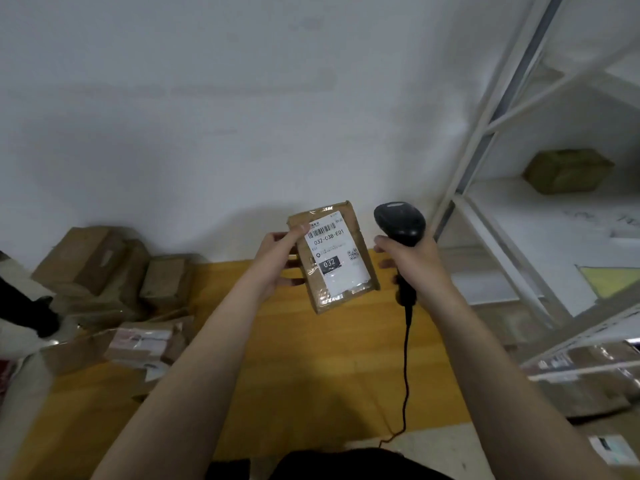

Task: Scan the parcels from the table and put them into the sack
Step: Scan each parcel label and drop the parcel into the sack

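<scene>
My left hand [278, 261] grips a small brown cardboard parcel [346, 296] by its left edge and holds it up above the wooden table [277, 375], white label with barcode facing me. Just to its right, my right hand [412, 261] grips the handle of a black barcode scanner [400, 221], whose head sits level with the parcel's top. The scanner's black cable [405, 368] hangs down toward the table's front edge. No sack can be made out with certainty.
Several brown parcels [114, 282] are piled on the table's left side against the white wall. A white metal shelf rack [485, 202] stands on the right, with a box [568, 171] on one shelf and wrapped parcels [588, 379] lower down.
</scene>
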